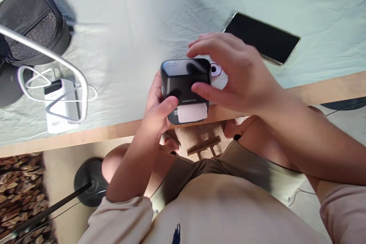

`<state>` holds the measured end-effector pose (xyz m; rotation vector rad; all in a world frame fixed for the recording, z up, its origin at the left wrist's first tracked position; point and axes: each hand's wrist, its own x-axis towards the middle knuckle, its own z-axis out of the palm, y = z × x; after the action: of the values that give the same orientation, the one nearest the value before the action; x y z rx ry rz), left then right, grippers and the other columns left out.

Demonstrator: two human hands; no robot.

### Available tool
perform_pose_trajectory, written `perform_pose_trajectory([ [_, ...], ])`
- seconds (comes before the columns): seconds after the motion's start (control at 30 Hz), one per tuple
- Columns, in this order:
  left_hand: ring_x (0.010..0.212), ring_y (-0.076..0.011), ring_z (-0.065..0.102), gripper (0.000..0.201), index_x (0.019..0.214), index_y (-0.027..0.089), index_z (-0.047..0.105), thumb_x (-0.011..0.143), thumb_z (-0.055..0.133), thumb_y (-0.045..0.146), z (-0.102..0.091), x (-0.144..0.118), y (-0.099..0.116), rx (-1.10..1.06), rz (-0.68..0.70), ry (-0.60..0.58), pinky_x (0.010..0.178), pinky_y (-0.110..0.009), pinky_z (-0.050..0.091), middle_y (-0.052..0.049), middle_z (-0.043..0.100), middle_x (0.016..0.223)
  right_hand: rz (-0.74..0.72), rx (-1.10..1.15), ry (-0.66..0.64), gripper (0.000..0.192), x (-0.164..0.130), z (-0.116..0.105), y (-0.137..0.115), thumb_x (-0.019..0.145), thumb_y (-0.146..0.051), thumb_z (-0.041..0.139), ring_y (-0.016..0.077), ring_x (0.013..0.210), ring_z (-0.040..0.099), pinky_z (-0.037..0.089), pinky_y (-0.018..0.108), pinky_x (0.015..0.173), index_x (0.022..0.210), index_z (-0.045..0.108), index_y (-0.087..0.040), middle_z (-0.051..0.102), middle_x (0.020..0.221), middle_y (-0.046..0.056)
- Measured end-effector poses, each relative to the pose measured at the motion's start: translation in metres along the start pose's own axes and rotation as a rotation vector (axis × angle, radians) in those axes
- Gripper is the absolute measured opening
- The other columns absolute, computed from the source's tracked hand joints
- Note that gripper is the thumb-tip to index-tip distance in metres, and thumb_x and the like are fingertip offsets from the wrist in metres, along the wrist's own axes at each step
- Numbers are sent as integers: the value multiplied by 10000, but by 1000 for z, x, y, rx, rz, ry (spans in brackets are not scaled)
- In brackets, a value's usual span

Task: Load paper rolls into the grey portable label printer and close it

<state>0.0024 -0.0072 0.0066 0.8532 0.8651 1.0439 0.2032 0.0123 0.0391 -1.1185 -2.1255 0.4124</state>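
Label printer (185, 89), black, held above the bench (94, 133) edge: left hand (156, 108) fingers clasp its side, right hand (238, 74) fingers spread loosely over its top. White label already protrudes from the slot, not yet torn off; phone (261, 38) lies beyond.

A dark phone (261, 38), black pouch (31, 23) and white power bank (58, 110) lie on the cloth-covered table (143, 15).

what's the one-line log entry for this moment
left hand: holds black printer | right hand: fingers on printer | label at slot | phone, power bank on table
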Motion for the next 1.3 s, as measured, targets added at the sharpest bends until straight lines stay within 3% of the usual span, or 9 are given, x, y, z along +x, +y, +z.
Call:
perform_pose_trajectory([
  [0.17, 1175, -345, 663, 557, 1232, 206, 639, 758, 838, 420, -5, -1, -3, 154, 47, 15, 994, -431, 591, -69, 700, 1030, -23, -48, -148, 530, -3, 7, -9, 936, -500, 543, 218, 1222, 650, 535, 404, 1078, 1350, 541, -169, 655, 1321, 55],
  [0.33, 1033, -292, 697, 487, 1232, 217, 655, 803, 806, 391, -11, 0, -9, 154, 107, -29, 864, -386, 616, -57, 694, 1015, -108, -65, -78, 468, -3, 11, -11, 920, -443, 620, 214, 1163, 672, 549, 397, 1054, 1287, 581, -154, 671, 1292, 61],
  [0.53, 1274, -324, 621, 535, 1247, 231, 672, 950, 540, 656, -6, 10, -16, -4, 169, -55, 1024, -410, 579, -99, 698, 1284, -52, -102, -136, 580, -4, 2, -5, 890, -490, 626, 309, 1368, 579, 511, 523, 1139, 1391, 562, -203, 545, 1491, 70],
  [0.67, 1197, -283, 677, 421, 1241, 223, 699, 1002, 528, 525, -5, 13, -12, 10, 131, -33, 960, -339, 595, -74, 727, 1240, 0, -31, -241, 611, -4, -3, 1, 925, -419, 560, 243, 1430, 528, 513, 413, 1192, 1496, 465, -225, 488, 1532, 69],
  [0.93, 909, -136, 729, 281, 1158, 174, 725, 1049, 492, 288, -5, 14, -5, -102, 56, 34, 826, -228, 615, -41, 756, 1039, 28, -107, -206, 623, -6, 5, -2, 873, -331, 532, 231, 1384, 555, 556, 396, 1123, 1483, 466, -218, 513, 1499, 56],
  [1.07, 946, -155, 728, 265, 1147, 174, 724, 1022, 491, 191, -2, 14, -2, -98, 19, 71, 840, -252, 611, -44, 755, 1047, 4, -130, -171, 578, -3, 3, -3, 883, -348, 550, 211, 1382, 545, 531, 379, 1132, 1444, 505, -217, 511, 1494, 76],
  [1.13, 950, -172, 720, 263, 1115, 190, 724, 1030, 484, 253, -1, 14, -1, -107, 21, 81, 861, -284, 609, -42, 749, 1032, 2, -167, -86, 503, -1, -1, -5, 894, -432, 571, 209, 1284, 581, 534, 369, 1070, 1342, 599, -206, 572, 1384, 105],
  [1.2, 992, -192, 711, 307, 1087, 211, 726, 1040, 463, 364, 0, 14, -2, -128, 29, 84, 907, -315, 604, -43, 747, 1050, 57, -173, 38, 416, 2, -7, -8, 902, -515, 561, 173, 1007, 635, 540, 342, 906, 1162, 670, -207, 653, 1080, 87],
  [1.3, 1176, -233, 674, 278, 1127, 231, 704, 1001, 543, 418, -2, 14, -3, -106, 33, 10, 1030, -352, 564, -54, 731, 1192, 184, -131, 178, 313, 4, -11, -12, 947, -491, 492, 90, 624, 478, 420, 281, 648, 860, 600, -211, 508, 695, 6],
])
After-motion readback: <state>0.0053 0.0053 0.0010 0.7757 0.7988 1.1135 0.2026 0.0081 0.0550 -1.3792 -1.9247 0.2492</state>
